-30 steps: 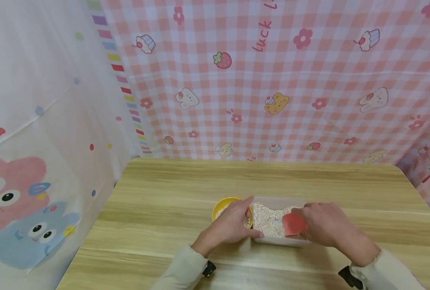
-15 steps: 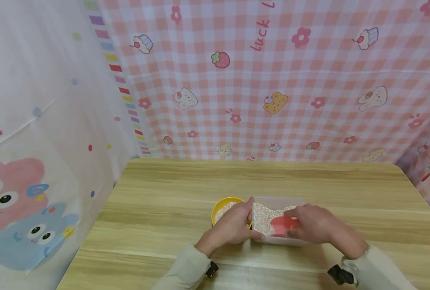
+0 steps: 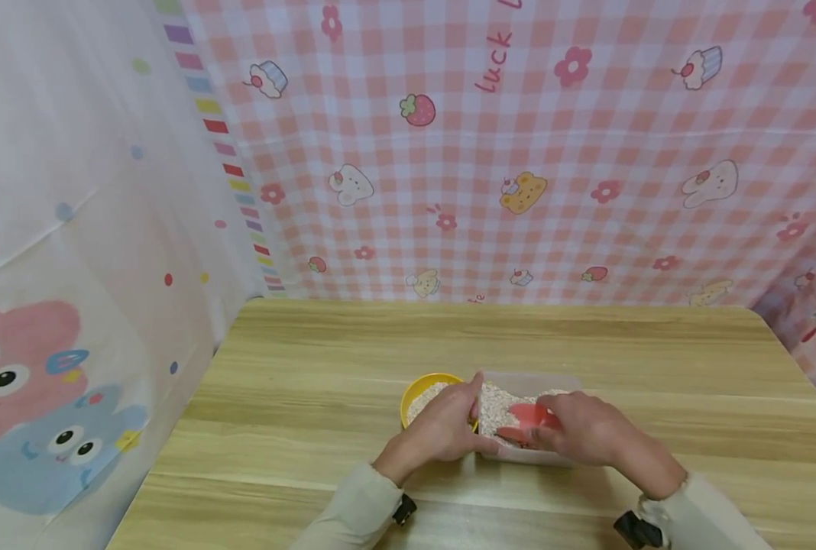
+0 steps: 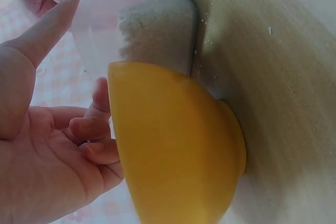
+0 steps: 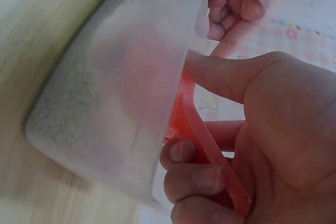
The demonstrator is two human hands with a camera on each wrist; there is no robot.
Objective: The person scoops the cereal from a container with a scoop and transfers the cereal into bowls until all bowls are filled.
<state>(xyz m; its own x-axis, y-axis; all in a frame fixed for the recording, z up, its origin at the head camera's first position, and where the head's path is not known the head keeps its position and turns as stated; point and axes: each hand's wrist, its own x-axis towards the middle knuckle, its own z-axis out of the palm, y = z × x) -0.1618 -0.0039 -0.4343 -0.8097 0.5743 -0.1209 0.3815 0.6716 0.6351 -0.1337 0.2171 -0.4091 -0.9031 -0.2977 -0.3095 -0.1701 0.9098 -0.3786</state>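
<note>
My right hand (image 3: 583,429) grips a red scoop (image 3: 528,416) by its handle, its blade down in a frosted plastic box (image 3: 528,456) of pale oat-like flakes (image 3: 496,405). In the right wrist view the fingers wrap the scoop's handle (image 5: 207,140), and the blade shows blurred through the box wall. My left hand (image 3: 435,424) spans the box's left end, thumb at the near corner and index finger at the far one. Its other fingers curl at the rim of a yellow bowl (image 4: 173,140), which stands against that end. More flakes lie in the bowl, partly behind the left hand.
Box and bowl stand on a wood-grain table (image 3: 353,344). A few flakes (image 4: 210,27) are scattered on the tabletop beside the box. A pink checked cloth (image 3: 380,153) hangs behind the table, and a white printed cloth (image 3: 119,229) hangs at the left.
My right hand has moved the scoop leftward through the flakes toward the left hand, and the blade has tilted and sunk deeper. The left hand, box and bowl stay in place.
</note>
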